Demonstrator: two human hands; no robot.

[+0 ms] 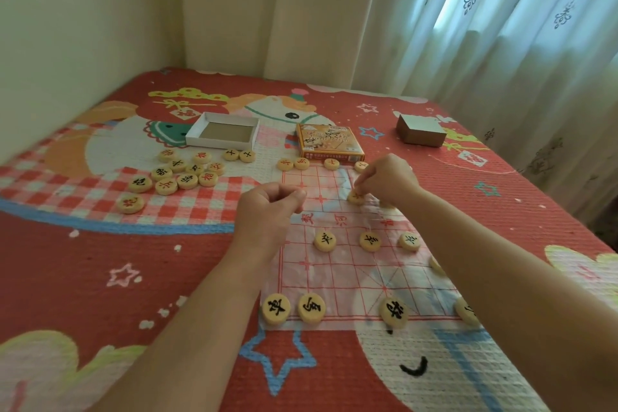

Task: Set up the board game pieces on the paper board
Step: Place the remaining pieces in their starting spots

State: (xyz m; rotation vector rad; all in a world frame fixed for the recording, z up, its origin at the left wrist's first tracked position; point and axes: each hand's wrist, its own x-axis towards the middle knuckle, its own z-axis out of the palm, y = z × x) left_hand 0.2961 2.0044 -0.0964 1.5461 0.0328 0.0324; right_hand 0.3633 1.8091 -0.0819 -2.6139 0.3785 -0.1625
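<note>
Pinching a round pale wooden game piece with a red character (pixel 356 198) between curled fingertips, the right hand (pixel 384 181) keeps it low on the far half of the thin paper board with red grid lines (pixel 351 274). The left hand (pixel 267 207) hovers over the left edge of the board, its fingers curled into a loose fist; whether something is inside, I cannot tell. On the near half stand black-character wooden pieces (pixel 324 241). A loose heap of more pieces (pixel 180 174) lies on the red cartoon bedspread (pixel 100 261), near an open white cardboard tray (pixel 217 144) and an orange printed box (pixel 329 140).
</note>
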